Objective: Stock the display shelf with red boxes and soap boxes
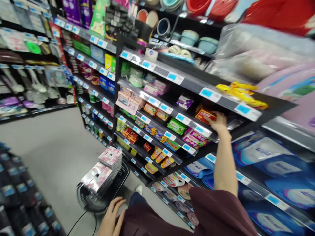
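My right hand reaches onto a shelf, its fingers closed around the right end of a red soap box with pale lettering; part of the fingertips is hidden. To its left on the same shelf lies a purple-and-white pack. Green packs and pink-purple packs sit one shelf below. Low at the front, my left hand is open, with fingers spread and nothing in it. A black basket on the floor beyond it holds stacked boxes with a pink floral print.
Yellow packets lie on the shelf above my right hand. Large blue detergent packs fill the shelves at right. Plastic basins stand at the back. A dark display rack borders the grey floor at left.
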Demonstrator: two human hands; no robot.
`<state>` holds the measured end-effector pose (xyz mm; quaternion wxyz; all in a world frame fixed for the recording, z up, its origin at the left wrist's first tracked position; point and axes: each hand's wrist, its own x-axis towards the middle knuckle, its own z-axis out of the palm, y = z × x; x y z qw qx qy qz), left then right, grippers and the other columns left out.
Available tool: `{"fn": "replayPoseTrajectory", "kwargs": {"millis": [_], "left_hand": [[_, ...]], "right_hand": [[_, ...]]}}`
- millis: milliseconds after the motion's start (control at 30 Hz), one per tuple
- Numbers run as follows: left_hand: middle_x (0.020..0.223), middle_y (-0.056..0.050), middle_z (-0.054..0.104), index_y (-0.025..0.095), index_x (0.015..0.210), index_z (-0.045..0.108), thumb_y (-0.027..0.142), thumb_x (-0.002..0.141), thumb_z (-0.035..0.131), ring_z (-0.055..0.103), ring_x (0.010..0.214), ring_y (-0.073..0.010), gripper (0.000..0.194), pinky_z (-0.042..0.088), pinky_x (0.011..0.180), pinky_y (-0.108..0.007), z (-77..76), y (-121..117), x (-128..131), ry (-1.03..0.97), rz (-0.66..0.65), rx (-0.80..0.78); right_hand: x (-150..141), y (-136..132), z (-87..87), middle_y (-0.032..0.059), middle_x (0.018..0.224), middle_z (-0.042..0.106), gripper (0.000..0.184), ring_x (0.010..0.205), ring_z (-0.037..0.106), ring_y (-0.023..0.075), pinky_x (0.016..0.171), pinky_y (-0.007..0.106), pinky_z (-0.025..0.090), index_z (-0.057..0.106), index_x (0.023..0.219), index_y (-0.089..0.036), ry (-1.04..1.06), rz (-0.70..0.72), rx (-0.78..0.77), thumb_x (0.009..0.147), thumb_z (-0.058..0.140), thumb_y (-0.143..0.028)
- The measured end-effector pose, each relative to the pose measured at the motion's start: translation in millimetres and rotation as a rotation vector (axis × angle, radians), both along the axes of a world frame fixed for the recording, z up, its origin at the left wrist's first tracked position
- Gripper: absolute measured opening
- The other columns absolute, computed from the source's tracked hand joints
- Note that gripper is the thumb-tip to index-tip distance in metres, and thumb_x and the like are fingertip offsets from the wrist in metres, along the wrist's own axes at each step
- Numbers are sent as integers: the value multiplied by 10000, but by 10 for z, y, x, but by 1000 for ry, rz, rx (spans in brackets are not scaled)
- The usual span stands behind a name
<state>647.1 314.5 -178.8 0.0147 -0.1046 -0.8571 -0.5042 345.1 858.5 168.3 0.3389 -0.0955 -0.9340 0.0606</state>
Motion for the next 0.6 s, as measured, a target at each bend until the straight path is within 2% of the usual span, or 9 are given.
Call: {"fn": "replayPoseTrajectory", "kwargs": {"millis": [67,133,233,333,400,467,500,533,600], "left_hand": [[1404,-107,513,269,1302,599,425,1023,427,563,1281,-244,363,487,1081,-414,162,4,47,-72,-18,-20],[1401,-112,502,268,1293,597,430,1032,402,550,1288,-242,364,477,1088,-426,242,15,70,-109,-27,-26],[1407,-111,484,271,1293,592,423,1041,376,529,1303,-239,364,455,1106,-430,272,28,90,-126,-21,-33],[1409,-101,476,279,1290,588,414,1042,378,525,1306,-234,352,453,1107,-417,274,30,100,-131,-16,-44],[1410,-97,474,288,1294,581,404,1044,378,531,1300,-229,343,465,1094,-406,276,36,99,-138,-21,-50],[1407,-95,476,293,1295,574,392,1046,374,538,1291,-222,334,476,1081,-394,279,56,91,-147,-33,-51],[1402,-96,482,290,1291,573,387,1047,373,542,1285,-219,330,480,1077,-388,280,72,83,-147,-37,-50],[1396,-97,489,285,1286,575,383,1048,373,547,1278,-217,327,481,1076,-384,282,92,71,-145,-40,-49],[1385,-98,503,273,1277,579,377,1048,376,556,1266,-218,324,481,1077,-380,286,142,40,-133,-44,-52]], "right_hand": [[-44,35,-11,276,1174,612,624,1119,506,333,972,454,356,682,1191,-73,-2,-52,-11,824,715,-576],[-84,57,-15,288,1190,601,591,1146,506,318,954,436,359,674,1212,-76,-28,-108,-20,794,784,-479],[-48,3,11,298,1219,594,600,1225,492,321,988,449,354,656,1251,-66,-77,-154,-11,758,839,-355],[148,-259,33,305,1254,575,571,1277,456,348,1038,503,321,670,1217,-58,125,-83,60,788,817,-406],[338,-584,-15,278,1211,594,487,1195,508,332,985,490,376,677,1161,-73,411,63,108,865,728,-457],[526,-1005,-159,211,1042,641,342,1010,582,279,853,435,446,669,1089,-110,609,264,94,999,514,-401],[599,-1234,-275,174,964,651,297,927,594,267,823,425,454,670,1018,-142,589,380,81,1010,487,-376],[650,-1465,-422,136,911,657,240,873,597,259,816,419,458,665,968,-173,470,529,77,1001,507,-350],[670,-1900,-812,87,899,668,178,832,609,248,783,394,473,671,988,-219,38,881,118,983,534,-332]]}}
